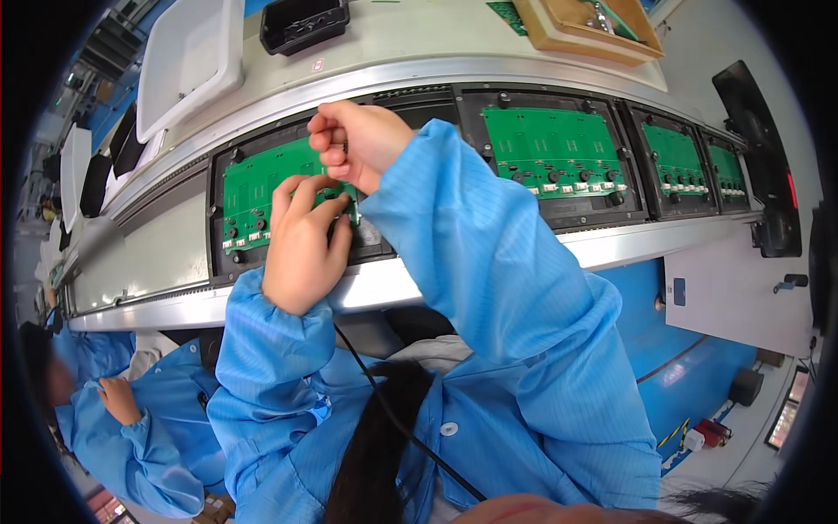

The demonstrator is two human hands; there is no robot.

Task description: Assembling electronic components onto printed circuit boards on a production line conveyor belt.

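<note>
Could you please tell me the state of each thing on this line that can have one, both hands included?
Left hand: fingers bent, resting on the nearest green board.
Right hand: closed in a fist above that board.
Nearest green board: lying flat in its black carrier, partly covered.
Second green board: flat in its carrier, untouched.
White tray: lying behind the belt.

Head-worn fisheye, looking steeply down, close over conveyor (524,253)

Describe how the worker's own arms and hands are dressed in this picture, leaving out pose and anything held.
Both forearms wear loose, light blue smock sleeves of finely striped fabric, gathered into elastic cuffs at the wrists. The left hand and right hand are bare: no gloves show. The smock has a white snap button on its front, crossed by a thin black cord.
</note>
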